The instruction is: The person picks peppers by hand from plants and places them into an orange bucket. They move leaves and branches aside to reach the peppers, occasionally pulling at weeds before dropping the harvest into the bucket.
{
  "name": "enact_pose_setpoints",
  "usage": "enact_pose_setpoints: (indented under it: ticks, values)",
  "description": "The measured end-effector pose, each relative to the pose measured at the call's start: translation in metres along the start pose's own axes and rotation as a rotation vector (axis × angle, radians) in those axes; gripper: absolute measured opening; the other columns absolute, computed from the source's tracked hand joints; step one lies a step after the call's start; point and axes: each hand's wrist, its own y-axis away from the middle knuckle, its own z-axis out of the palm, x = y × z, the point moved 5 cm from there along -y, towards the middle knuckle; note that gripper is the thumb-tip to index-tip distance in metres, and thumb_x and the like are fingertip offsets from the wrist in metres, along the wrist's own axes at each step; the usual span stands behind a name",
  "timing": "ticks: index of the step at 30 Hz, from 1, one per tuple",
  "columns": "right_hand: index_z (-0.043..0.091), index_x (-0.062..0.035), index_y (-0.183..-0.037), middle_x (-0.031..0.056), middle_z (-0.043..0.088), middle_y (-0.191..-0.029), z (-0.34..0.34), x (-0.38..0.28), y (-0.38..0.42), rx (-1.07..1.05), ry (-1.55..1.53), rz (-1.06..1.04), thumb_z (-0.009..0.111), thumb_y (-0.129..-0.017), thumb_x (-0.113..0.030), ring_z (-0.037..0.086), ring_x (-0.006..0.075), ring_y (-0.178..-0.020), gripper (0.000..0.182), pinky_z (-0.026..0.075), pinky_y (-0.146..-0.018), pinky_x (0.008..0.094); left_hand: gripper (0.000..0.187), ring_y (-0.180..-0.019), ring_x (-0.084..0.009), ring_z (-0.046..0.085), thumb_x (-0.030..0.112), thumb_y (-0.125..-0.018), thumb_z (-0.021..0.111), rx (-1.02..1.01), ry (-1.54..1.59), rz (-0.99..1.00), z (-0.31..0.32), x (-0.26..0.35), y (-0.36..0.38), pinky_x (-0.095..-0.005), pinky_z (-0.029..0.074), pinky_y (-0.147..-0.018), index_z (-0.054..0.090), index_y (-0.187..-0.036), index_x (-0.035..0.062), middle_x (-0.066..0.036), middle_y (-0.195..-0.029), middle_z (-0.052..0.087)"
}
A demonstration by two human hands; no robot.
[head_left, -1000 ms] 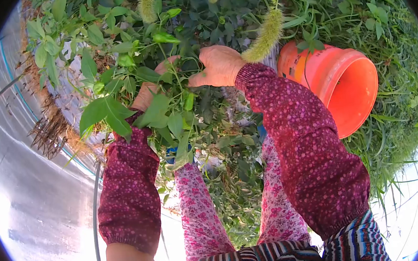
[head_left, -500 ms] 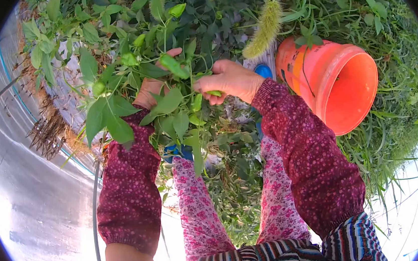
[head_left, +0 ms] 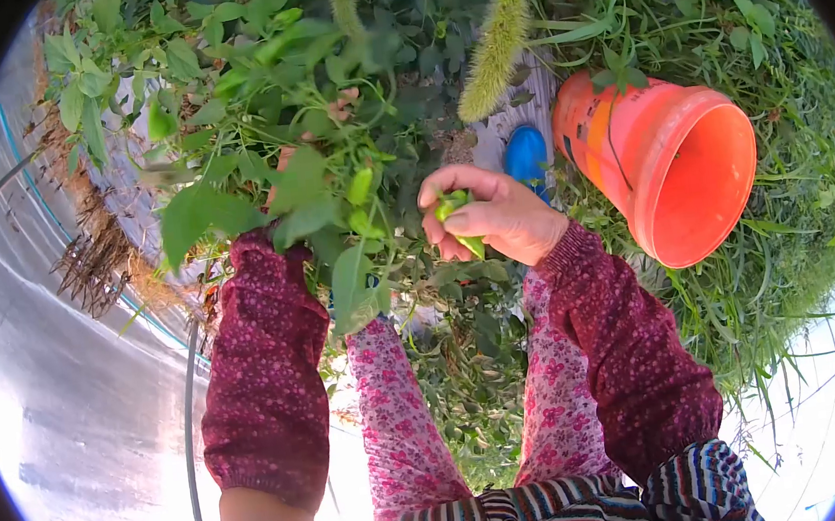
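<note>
My right hand (head_left: 514, 213) is closed around a light green pepper (head_left: 471, 245), clear of the plant on its right side. The pepper's lower end sticks out below my fingers. My left hand (head_left: 342, 105) reaches in among the leaves of the pepper plant (head_left: 302, 186). Only bits of its fingers and wrist show through the foliage, so its grip is hidden. Another green pepper (head_left: 360, 187) hangs on the plant between my two hands. Several leaves around it are blurred.
An orange bucket (head_left: 617, 161) lies tipped on the grass to the right, its mouth toward me. A blue shoe (head_left: 525, 155) shows beside it. Foxtail seed heads (head_left: 495, 57) droop from above. Plastic sheeting (head_left: 79, 394) and a dark hose (head_left: 191, 433) run along the left.
My right hand has drawn away from the plant, down and to the right, with the green pepper in it. The plant's branches have shifted, and leaves now cover more of my left hand.
</note>
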Motion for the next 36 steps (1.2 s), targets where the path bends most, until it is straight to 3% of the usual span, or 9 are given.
enact_pose_setpoints:
  ticks: [1, 2, 4, 5, 10, 12, 13, 17, 36]
  values:
    - [0.053, -0.0059, -0.113, 0.0077, 0.059, -0.086, -0.006, -0.002, 0.001, 0.058, -0.066, -0.064, 0.064, -0.082, -0.017, 0.058, 0.0159, -0.072, 0.035, 0.046, -0.063, 0.0286, 0.057, -0.115, -0.0277, 0.049, 0.033, -0.089, 0.053, -0.410, 0.189, -0.320, -0.078, -0.040, -0.030, -0.0448, 0.044, -0.095, 0.037, -0.136, 0.0053, -0.014, -0.132, 0.044]
    - [0.053, -0.0059, -0.113, 0.0077, 0.059, -0.086, -0.009, -0.003, 0.000, 0.058, -0.064, -0.065, 0.064, -0.082, -0.017, 0.058, 0.0159, -0.072, 0.035, 0.046, -0.063, 0.0286, 0.057, -0.115, -0.0277, 0.049, 0.033, -0.089, 0.053, -0.412, 0.188, -0.318, -0.091, -0.053, -0.014, -0.0448, 0.044, -0.095, 0.037, -0.136, 0.0053, -0.014, -0.132, 0.044]
    - [0.046, -0.0089, -0.125, 0.0078, 0.059, -0.094, -0.015, -0.008, -0.004, -0.035, -0.107, -0.124, 0.064, -0.084, -0.021, 0.059, 0.0182, -0.077, 0.047, 0.046, -0.068, 0.0299, 0.065, -0.106, -0.0294, 0.053, 0.038, -0.083, 0.060, 0.047, 0.481, 0.042, -0.116, -0.055, 0.010, -0.0437, 0.041, -0.098, 0.040, -0.129, -0.0035, -0.017, -0.119, 0.051]
    - [0.044, -0.0107, -0.127, 0.0077, 0.059, -0.098, -0.018, -0.010, -0.009, -0.088, -0.096, -0.172, 0.059, -0.088, -0.027, 0.061, 0.0212, -0.083, 0.045, 0.048, -0.070, 0.0313, 0.059, -0.105, -0.0323, 0.053, 0.034, -0.087, 0.057, -0.058, 0.605, 0.138, -0.098, -0.046, 0.002, -0.0434, 0.035, -0.104, 0.040, -0.129, -0.0040, -0.017, -0.116, 0.052]
    - [0.044, -0.0125, -0.125, 0.0068, 0.060, -0.101, -0.035, -0.016, -0.030, 0.069, -0.210, -0.077, 0.046, -0.095, -0.037, 0.063, 0.0248, -0.093, 0.040, 0.052, -0.078, 0.0376, 0.048, -0.105, -0.0343, 0.053, 0.023, -0.088, 0.057, 0.197, 0.926, -0.149, -0.057, -0.027, 0.015, -0.0496, 0.035, -0.104, 0.043, -0.130, 0.0064, -0.017, -0.114, 0.055]
    - [0.046, -0.0131, -0.124, 0.0051, 0.061, -0.098, -0.039, -0.011, -0.040, 0.197, 0.032, 0.029, 0.053, -0.092, -0.034, 0.064, 0.0212, -0.089, 0.039, 0.053, -0.075, 0.0368, 0.059, -0.102, -0.0276, 0.056, 0.020, -0.087, 0.060, 0.109, 0.419, 0.077, -0.102, -0.043, 0.035, -0.0431, 0.042, -0.100, 0.032, -0.137, 0.0065, -0.015, -0.109, 0.057]
    - [0.048, -0.0136, -0.123, 0.0031, 0.062, -0.092, -0.037, -0.013, -0.043, 0.281, 0.142, 0.039, 0.062, -0.087, -0.028, 0.064, 0.0167, -0.084, 0.041, 0.052, -0.071, 0.0331, 0.064, -0.099, -0.0247, 0.058, 0.024, -0.086, 0.061, 0.056, 0.208, -0.118, -0.012, -0.007, 0.010, -0.0385, 0.050, -0.090, 0.029, -0.139, 0.0062, -0.013, -0.108, 0.057]
    - [0.054, -0.0129, -0.120, 0.0012, 0.062, -0.094, -0.026, -0.022, -0.050, 0.329, 0.312, 0.080, 0.065, -0.084, -0.026, 0.062, 0.0127, -0.084, 0.040, 0.049, -0.070, 0.0292, 0.056, -0.096, -0.0173, 0.060, 0.036, -0.090, 0.054, 0.116, -0.017, -0.202, 0.014, 0.004, 0.002, -0.0283, 0.053, -0.080, 0.039, -0.134, 0.0053, -0.008, -0.116, 0.057]
    - [0.060, -0.0024, -0.112, 0.0055, 0.063, -0.088, -0.044, -0.006, -0.082, 0.329, 0.710, 0.188, 0.066, -0.082, -0.030, 0.057, 0.0120, -0.072, 0.042, 0.046, -0.060, 0.0262, 0.032, -0.075, -0.0052, 0.053, 0.024, -0.091, 0.056, 0.542, -0.173, -0.064, 0.051, -0.015, -0.001, -0.0195, 0.041, -0.058, 0.053, -0.118, 0.0075, 0.001, -0.090, 0.059]
